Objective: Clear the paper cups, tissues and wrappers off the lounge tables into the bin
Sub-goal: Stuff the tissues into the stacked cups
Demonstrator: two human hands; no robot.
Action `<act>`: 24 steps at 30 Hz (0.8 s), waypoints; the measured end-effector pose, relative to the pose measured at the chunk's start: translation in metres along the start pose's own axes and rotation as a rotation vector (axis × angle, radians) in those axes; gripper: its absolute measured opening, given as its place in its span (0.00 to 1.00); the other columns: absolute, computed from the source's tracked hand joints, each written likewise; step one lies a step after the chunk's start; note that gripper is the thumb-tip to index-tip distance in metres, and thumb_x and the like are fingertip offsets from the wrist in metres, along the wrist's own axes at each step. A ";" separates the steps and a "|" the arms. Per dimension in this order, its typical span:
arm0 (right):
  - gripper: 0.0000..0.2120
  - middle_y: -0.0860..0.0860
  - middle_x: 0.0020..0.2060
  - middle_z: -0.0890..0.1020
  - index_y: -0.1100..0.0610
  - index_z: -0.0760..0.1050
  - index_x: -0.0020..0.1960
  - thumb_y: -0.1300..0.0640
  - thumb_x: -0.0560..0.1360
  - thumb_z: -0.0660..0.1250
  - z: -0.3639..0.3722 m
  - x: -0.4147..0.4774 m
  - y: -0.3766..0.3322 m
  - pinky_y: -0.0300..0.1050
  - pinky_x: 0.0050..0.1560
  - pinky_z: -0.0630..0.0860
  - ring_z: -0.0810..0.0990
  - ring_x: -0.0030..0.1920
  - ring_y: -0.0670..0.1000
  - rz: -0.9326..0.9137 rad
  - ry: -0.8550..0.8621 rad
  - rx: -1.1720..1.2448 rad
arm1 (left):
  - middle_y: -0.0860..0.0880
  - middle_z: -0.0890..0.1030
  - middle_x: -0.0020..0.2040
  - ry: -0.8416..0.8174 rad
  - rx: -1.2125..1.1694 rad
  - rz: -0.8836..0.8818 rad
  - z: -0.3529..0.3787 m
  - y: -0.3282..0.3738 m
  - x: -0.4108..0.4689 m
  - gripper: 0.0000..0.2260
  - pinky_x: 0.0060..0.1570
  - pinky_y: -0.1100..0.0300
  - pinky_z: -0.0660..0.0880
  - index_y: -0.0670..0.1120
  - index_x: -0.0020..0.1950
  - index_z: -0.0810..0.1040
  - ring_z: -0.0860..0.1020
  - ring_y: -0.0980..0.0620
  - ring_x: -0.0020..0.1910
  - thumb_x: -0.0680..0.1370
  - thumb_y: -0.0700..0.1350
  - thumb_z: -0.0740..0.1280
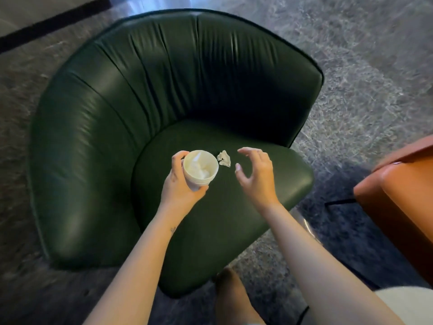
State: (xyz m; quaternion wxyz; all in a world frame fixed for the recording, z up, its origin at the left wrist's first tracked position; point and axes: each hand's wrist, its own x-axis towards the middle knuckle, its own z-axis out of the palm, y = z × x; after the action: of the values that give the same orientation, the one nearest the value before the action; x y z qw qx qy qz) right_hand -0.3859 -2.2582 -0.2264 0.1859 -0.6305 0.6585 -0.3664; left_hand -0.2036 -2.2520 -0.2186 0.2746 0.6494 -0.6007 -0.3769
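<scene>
My left hand [179,184] grips a white paper cup [200,167] from its left side, held over the seat of a dark green leather armchair [145,95]. White crumpled tissue fills the inside of the cup. A small crumpled tissue [224,158] lies on the seat cushion just right of the cup's rim. My right hand [255,174] hovers a short way right of that tissue, fingers spread and loosely curved, holding nothing and not touching it.
An orange-brown leather seat [403,193] stands at the right edge. Grey patterned carpet [363,78] surrounds the armchair. My knee [234,296] shows at the bottom, close to the cushion's front edge.
</scene>
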 end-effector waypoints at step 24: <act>0.14 0.61 0.49 0.76 0.67 0.78 0.47 0.77 0.68 0.58 0.204 0.053 0.163 0.39 0.47 0.71 0.77 0.48 0.57 0.370 -0.397 -0.043 | 0.56 0.71 0.56 -0.024 -0.036 -0.216 0.099 -0.139 0.126 0.34 0.46 0.80 0.67 0.45 0.64 0.66 0.69 0.63 0.52 0.62 0.33 0.77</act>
State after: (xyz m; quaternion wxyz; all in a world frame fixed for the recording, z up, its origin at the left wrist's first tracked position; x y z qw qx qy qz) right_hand -0.3625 -2.3701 -0.4672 0.3614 -0.5628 0.7209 -0.1813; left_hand -0.2055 -2.3495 -0.4073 0.2366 0.7007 -0.5236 -0.4228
